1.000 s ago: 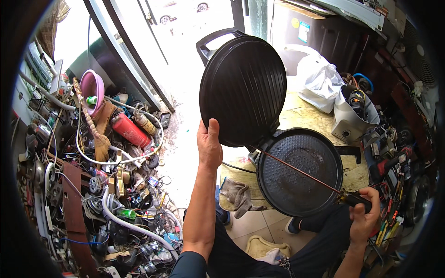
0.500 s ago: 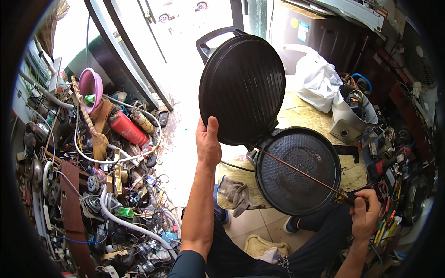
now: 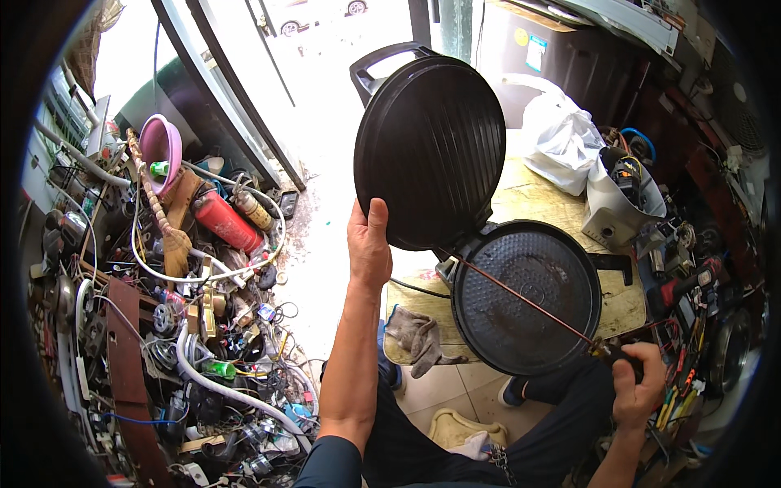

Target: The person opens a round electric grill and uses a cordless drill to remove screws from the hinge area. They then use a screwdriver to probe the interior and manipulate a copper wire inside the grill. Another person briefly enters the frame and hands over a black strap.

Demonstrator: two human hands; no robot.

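An electric griddle stands opened out in front of me. Its round ribbed lid (image 3: 435, 154) is tilted up, and the dimpled lower pan (image 3: 533, 281) rests on the wooden table (image 3: 533, 183). My left hand (image 3: 371, 252) grips the lid's lower left rim, thumb on the inner face and fingers hidden behind. In my right hand (image 3: 636, 382) is the handle of a long screwdriver (image 3: 529, 305). Its thin shaft crosses above the lower pan, with the tip at the hinge between the two halves; whether it sits in a screw is too small to tell.
A grey glove (image 3: 419, 335) lies on the table's near left corner. At the back right are a white plastic bag (image 3: 561, 134) and a pale bin (image 3: 614, 215) of parts. Hand tools crowd the right. Cables, scrap parts and a red cylinder (image 3: 228, 221) fill the left floor.
The griddle's lid and pan appear shifted very slightly right and up, along with most of the scene. Both hands keep their grips, and my right-hand fingers are wrapped a little differently round the screwdriver handle.
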